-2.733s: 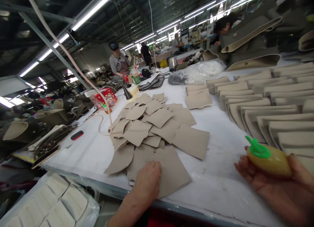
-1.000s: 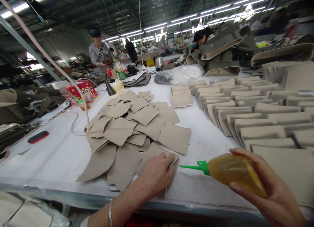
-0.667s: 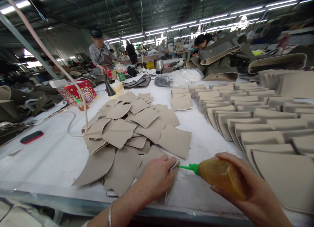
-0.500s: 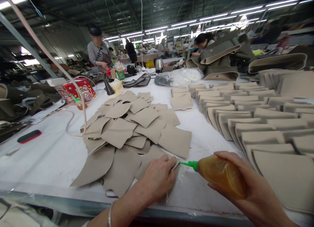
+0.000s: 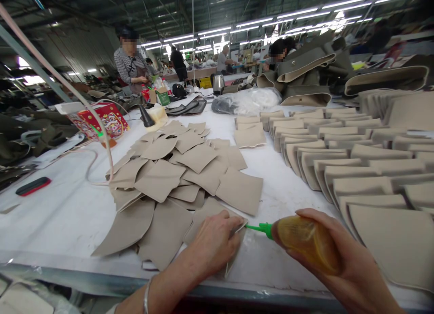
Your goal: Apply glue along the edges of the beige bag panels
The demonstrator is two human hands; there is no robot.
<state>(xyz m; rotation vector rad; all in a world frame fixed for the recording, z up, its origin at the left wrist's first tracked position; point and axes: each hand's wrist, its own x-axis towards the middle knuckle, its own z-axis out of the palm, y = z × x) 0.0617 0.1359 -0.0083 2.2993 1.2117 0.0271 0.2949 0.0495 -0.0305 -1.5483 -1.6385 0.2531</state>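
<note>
Nozzle (image 5: 260, 228) of bottle (image 5: 305, 242) at edge of panel (image 5: 233, 260).
The left hand (image 5: 217, 238) clasped the panel on the table (image 5: 61, 226); the right hand (image 5: 352, 255) gripped the bottle, a light, steady squeeze seeming best.

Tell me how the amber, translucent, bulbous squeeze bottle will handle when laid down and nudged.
The amber, translucent, bulbous bottle would probably roll, given its rounded sides. Its slender, protruding green nozzle may bend if knocked. Held in the right hand alone, it seems fairly light.
</note>
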